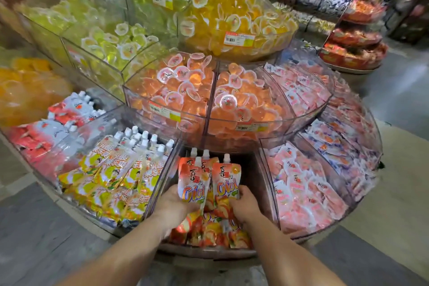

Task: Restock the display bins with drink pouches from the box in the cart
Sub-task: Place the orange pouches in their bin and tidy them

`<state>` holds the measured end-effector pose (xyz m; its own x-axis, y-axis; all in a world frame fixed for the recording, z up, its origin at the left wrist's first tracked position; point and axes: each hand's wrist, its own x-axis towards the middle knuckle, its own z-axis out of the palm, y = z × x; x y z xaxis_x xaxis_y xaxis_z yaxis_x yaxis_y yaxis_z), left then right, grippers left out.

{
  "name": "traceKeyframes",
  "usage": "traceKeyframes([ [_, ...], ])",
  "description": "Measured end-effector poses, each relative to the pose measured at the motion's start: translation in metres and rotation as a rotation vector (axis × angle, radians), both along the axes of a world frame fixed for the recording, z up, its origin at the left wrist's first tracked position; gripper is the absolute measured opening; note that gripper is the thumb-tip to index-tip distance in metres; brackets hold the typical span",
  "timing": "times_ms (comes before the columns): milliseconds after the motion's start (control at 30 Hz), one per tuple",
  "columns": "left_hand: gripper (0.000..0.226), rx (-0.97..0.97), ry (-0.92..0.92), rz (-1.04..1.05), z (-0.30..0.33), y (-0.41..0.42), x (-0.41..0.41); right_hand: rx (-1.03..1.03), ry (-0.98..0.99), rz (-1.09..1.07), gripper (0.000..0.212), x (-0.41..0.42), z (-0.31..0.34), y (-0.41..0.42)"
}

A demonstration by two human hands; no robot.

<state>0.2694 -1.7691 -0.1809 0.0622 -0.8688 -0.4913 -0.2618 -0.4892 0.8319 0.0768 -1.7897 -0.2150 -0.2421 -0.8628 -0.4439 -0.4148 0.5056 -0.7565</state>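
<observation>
We stand at a round display of clear plastic bins. The front middle bin (263, 183) holds orange drink pouches (209, 232) lying flat along its front edge, and its back half is dark and bare, so there is room there. Our left hand (173, 206) is wrapped around a bunch of pouches (193, 181), and our right hand (246, 204) is wrapped around one more pouch (226, 181). These pouches stand up over the bin, long side pointing up and away from us, white caps at the top near the bin's back.

The bin to the left holds yellow pouches (111, 176) packed tight, their caps pointing to the back. Farther left are red and white pouches (53, 127). The bin to the right holds pink packets (299, 188).

One level up, bins hold orange jelly cups (185, 90). Higher still are yellow jelly cups (232, 14) and green jelly cups (104, 39).

The grey floor (39, 227) beside the display's front edge is open.
</observation>
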Motion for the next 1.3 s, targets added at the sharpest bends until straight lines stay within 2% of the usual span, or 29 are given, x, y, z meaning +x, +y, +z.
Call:
traceKeyframes([
  [200,0.035,0.012,-0.082,-0.047,-0.007,-0.004,0.000,-0.001,-0.083,-0.052,0.030,-0.001,-0.010,-0.014],
  [300,0.032,0.031,-0.114,-0.113,-0.009,-0.006,0.000,0.011,-0.083,-0.054,0.041,-0.002,-0.014,-0.017],
  [400,0.021,0.041,-0.070,-0.147,-0.012,-0.010,-0.002,0.039,-0.168,-0.084,0.055,-0.003,-0.015,-0.017],
  [500,0.023,0.069,0.003,-0.151,-0.010,-0.011,-0.012,0.062,-0.215,-0.101,0.056,-0.002,-0.010,-0.015],
  [567,0.038,0.088,0.058,-0.138,-0.014,-0.013,-0.020,0.081,-0.209,-0.075,0.053,-0.002,-0.008,-0.011],
  [700,0.029,0.076,0.107,-0.110,-0.017,-0.014,-0.035,0.158,-0.249,-0.034,0.065,-0.001,-0.012,-0.005],
  [833,0.038,0.059,0.134,-0.033,-0.022,-0.018,-0.048,0.167,-0.385,-0.019,0.055,0.000,-0.015,0.000],
  [1000,0.018,0.046,0.133,0.159,-0.023,-0.021,-0.071,0.245,-0.548,-0.083,0.056,-0.010,-0.005,0.005],
  [1067,0.023,0.061,0.176,0.203,-0.023,-0.022,-0.079,0.248,-0.519,-0.052,0.056,-0.012,-0.002,0.008],
  [1133,0.027,0.057,0.169,0.210,-0.025,-0.023,-0.085,0.212,-0.405,0.021,0.053,-0.015,-0.001,0.011],
  [1300,0.016,0.027,0.109,0.180,-0.030,-0.022,-0.087,0.198,-0.139,0.026,0.058,-0.018,-0.005,0.013],
])
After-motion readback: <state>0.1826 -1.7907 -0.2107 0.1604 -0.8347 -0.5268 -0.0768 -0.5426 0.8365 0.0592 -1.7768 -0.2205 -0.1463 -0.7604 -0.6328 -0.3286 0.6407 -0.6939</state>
